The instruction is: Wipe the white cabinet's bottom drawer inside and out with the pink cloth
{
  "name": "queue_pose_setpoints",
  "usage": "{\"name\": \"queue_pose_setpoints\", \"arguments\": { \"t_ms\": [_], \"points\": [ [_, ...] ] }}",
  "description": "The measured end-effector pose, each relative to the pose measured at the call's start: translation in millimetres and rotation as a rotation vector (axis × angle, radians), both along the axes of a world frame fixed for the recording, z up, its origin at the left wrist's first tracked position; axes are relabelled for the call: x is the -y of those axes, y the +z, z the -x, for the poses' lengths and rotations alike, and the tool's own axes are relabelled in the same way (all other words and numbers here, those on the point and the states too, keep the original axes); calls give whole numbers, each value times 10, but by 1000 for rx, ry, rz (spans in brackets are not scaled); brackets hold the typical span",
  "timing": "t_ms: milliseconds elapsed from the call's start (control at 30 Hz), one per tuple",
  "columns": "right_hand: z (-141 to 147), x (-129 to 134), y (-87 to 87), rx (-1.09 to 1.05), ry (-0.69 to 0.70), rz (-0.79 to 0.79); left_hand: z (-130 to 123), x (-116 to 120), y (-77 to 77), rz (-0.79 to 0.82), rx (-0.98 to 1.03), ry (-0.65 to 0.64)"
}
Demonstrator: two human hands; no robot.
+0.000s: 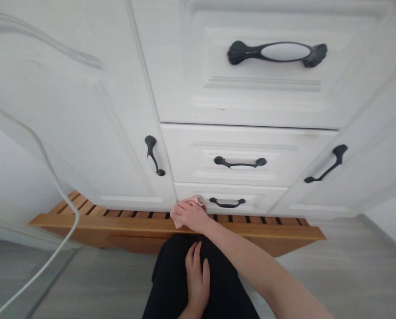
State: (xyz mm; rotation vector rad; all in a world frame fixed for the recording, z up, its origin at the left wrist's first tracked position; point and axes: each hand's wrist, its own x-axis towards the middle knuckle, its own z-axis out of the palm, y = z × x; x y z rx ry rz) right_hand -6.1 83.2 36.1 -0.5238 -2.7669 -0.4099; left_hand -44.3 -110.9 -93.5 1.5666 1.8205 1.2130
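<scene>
A pale pink cloth (pixel 177 218) is under my right hand (pixel 191 215), whose fingers are bent over it. Hand and cloth are against the left part of the lowest white drawer (pixel 257 199), just left of its dark handle (pixel 227 204), above the slatted wooden rack (pixel 244 228). Part of the cloth is hidden by my fingers. My left hand (pixel 198 277) rests on my dark trousers with its fingers stretched out and nothing in it.
Two larger drawers (pixel 191 110) are above, with cabinet doors on both sides bearing dark handles (pixel 154 157). A white cable (pixel 56 177) hangs at the left, crossing in front of the rack. Grey flooring (pixel 344 270) shows below.
</scene>
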Motion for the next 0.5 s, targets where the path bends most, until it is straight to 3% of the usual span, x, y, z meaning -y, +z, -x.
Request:
{"name": "queue_pose_setpoints", "arguments": {
  "t_ms": [133, 333, 500],
  "points": [
    [-218, -119, 44, 62, 106, -42, -3, -4, 16, 0, -17, 11],
    [-1046, -172, 0, 151, 196, -66, 3, 13, 37, -9, -11, 13],
    [-1717, 24, 81, 189, 72, -64, 14, 8, 34, -19, 0, 7]
  ]
}}
